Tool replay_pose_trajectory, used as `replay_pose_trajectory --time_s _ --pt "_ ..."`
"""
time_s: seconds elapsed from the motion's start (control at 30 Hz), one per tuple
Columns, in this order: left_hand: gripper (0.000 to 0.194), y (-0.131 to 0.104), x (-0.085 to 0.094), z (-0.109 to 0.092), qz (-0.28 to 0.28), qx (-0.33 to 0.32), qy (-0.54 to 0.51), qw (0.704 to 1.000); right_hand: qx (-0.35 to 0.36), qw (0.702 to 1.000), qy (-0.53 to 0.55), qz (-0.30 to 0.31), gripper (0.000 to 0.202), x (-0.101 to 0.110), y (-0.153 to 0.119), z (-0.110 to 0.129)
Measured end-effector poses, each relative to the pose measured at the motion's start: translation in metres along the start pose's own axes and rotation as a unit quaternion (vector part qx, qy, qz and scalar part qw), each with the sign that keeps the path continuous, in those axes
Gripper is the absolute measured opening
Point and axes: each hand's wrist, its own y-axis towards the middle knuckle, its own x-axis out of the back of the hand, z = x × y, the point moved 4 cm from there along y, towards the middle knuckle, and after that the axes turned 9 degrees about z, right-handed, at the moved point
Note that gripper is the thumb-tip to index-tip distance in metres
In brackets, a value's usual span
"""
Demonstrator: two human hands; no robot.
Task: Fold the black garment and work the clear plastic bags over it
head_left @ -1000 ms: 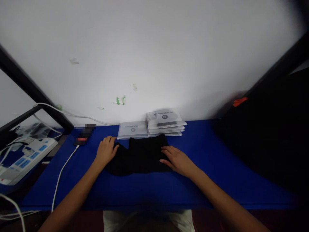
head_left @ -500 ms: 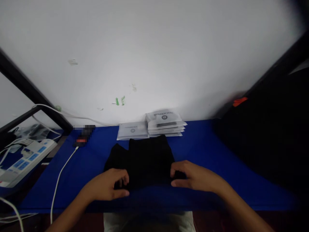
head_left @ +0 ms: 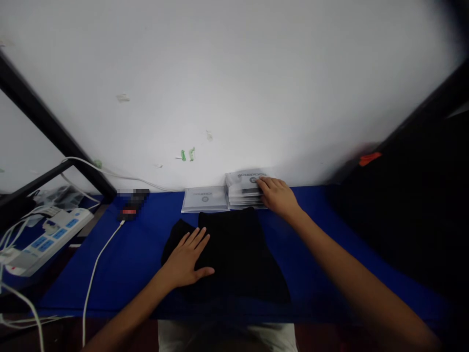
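Note:
Black cloth (head_left: 238, 254) lies spread on the blue table cover (head_left: 120, 274). My left hand (head_left: 187, 259) rests flat on the left part of the cloth, fingers spread. Behind the cloth, against the wall, stands a stack of frosted, printed packets (head_left: 244, 188). My right hand (head_left: 279, 195) is on the right side of this stack, its fingertips touching the top packet; the underside of the hand is hidden. One more packet (head_left: 205, 199) lies flat just left of the stack.
At the left are a white power strip (head_left: 49, 242) with cables, a dark pixelated object (head_left: 134, 203) joined to a white cable, and a black frame bar. A large black mass (head_left: 403, 210) fills the right side, with an orange piece (head_left: 370, 159) above it.
My right hand has left the cloth's right edge and reached up to the packet stack. My left hand has opened flat onto the cloth. The cloth's lower right part now spreads wider.

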Motion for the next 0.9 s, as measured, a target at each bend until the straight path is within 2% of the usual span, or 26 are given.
replay_pose_trajectory --time_s 0.13,0.2,0.23,0.3,0.37,0.4,0.43,0.47,0.53,0.6,0.77,0.9 --pt "0.088 -0.001 0.000 0.003 0.001 -0.016 -0.006 1.000 -0.018 1.000 0.001 -0.016 0.042 0.006 -0.003 0.004" --pt "0.089 0.001 0.008 0.002 -0.045 -0.004 -0.014 0.999 -0.013 0.999 0.007 -0.039 0.042 0.020 -0.008 0.017" --pt "0.089 0.002 0.014 0.001 -0.091 0.009 -0.016 0.996 -0.005 0.998 0.011 -0.058 0.043 0.029 -0.012 0.027" --pt "0.086 0.003 0.029 -0.006 -0.224 0.027 -0.003 0.974 0.025 0.994 0.018 -0.108 0.044 0.047 -0.024 0.054" --pt "0.075 0.003 0.044 -0.021 -0.359 0.009 0.040 0.932 0.055 0.988 0.024 -0.140 0.043 0.059 -0.039 0.084" --pt "0.065 0.004 0.050 -0.030 -0.398 -0.014 0.066 0.915 0.070 0.987 0.032 -0.141 0.042 0.062 -0.046 0.099" --pt "0.051 0.006 0.053 -0.038 -0.406 -0.040 0.087 0.909 0.082 0.987 0.042 -0.135 0.041 0.062 -0.054 0.112" --pt "0.037 0.010 0.055 -0.045 -0.391 -0.066 0.100 0.913 0.095 0.986 0.054 -0.123 0.040 0.060 -0.061 0.122" --pt "0.021 0.016 0.057 -0.052 -0.325 -0.108 0.102 0.934 0.119 0.985 0.081 -0.098 0.038 0.053 -0.074 0.134" --pt "0.021 0.018 0.058 -0.052 -0.286 -0.121 0.085 0.947 0.123 0.983 0.107 -0.085 0.033 0.046 -0.088 0.133" --pt "0.019 0.018 0.063 -0.042 -0.287 -0.098 0.043 0.952 0.066 0.972 0.206 -0.093 0.019 0.042 -0.112 0.100" --pt "0.015 0.031 0.065 -0.061 -0.290 -0.120 0.032 0.949 0.071 0.948 0.281 -0.127 0.020 0.054 -0.110 0.099"
